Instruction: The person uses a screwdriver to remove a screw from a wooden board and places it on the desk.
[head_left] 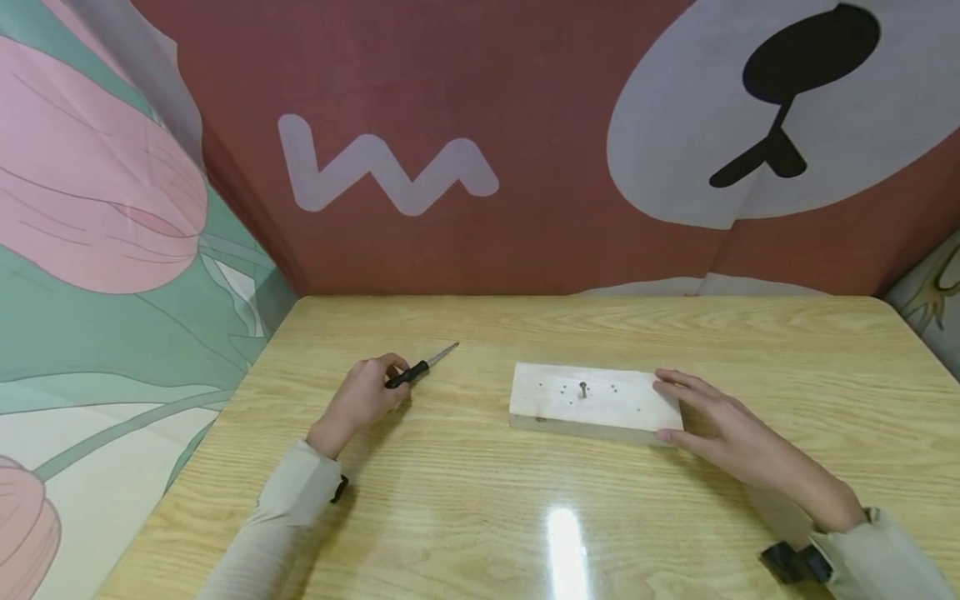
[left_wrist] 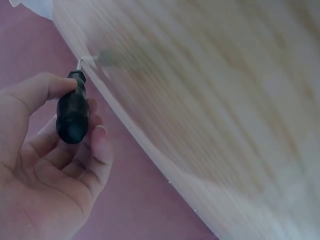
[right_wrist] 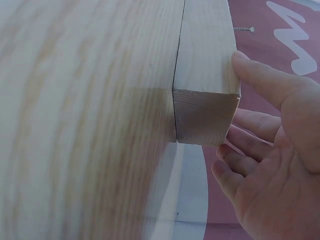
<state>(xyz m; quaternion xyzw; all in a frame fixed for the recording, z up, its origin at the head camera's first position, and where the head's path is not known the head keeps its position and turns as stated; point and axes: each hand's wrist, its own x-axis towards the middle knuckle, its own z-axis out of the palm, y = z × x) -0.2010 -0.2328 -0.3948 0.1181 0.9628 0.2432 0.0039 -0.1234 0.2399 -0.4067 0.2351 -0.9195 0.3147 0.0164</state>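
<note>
My left hand (head_left: pixel 362 395) pinches a screwdriver (head_left: pixel 409 374) by its black handle, over the left part of the table. Its metal shaft points away and to the right. In the left wrist view the thumb lies along the handle (left_wrist: pixel 72 115) with curled fingers on the other side. A pale wooden block (head_left: pixel 618 408) lies flat on the table, with several small holes in its top. One screw (head_left: pixel 583 390) stands up from it, its head well above the wood. My right hand (head_left: pixel 723 429) holds the block's right end between thumb and fingers.
The table (head_left: pixel 450 500) has a wood-grain top, with a bright light reflection near its front. A red printed backdrop (head_left: pixel 540 242) rises behind its far edge, and a floral sheet (head_left: pixel 112 333) hangs along the left side.
</note>
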